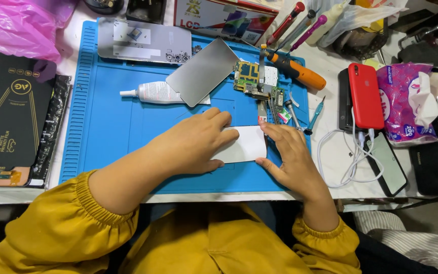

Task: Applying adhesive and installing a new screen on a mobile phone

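One blue mat [107,132], one glue tube [153,93], one circuit board [254,78], one red phone [366,95], one tissue pack [406,101].

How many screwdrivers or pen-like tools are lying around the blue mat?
5: an orange-handled screwdriver at the blue mat's top right corner, three thin tools, red, grey and magenta, beyond it, and a small teal one off its right edge. Others may be hidden.

A blue mat [107,127] covers the table. On it lie a glue tube [153,92], a grey metal plate [202,71], a circuit board [254,80] and a silver phone back [138,41]. An orange screwdriver [300,71] sits at the mat's right edge. Farther right are a red phone [366,95], a white cable [343,157] and a tissue pack [406,104]. A pink bag [16,25] lies top left.
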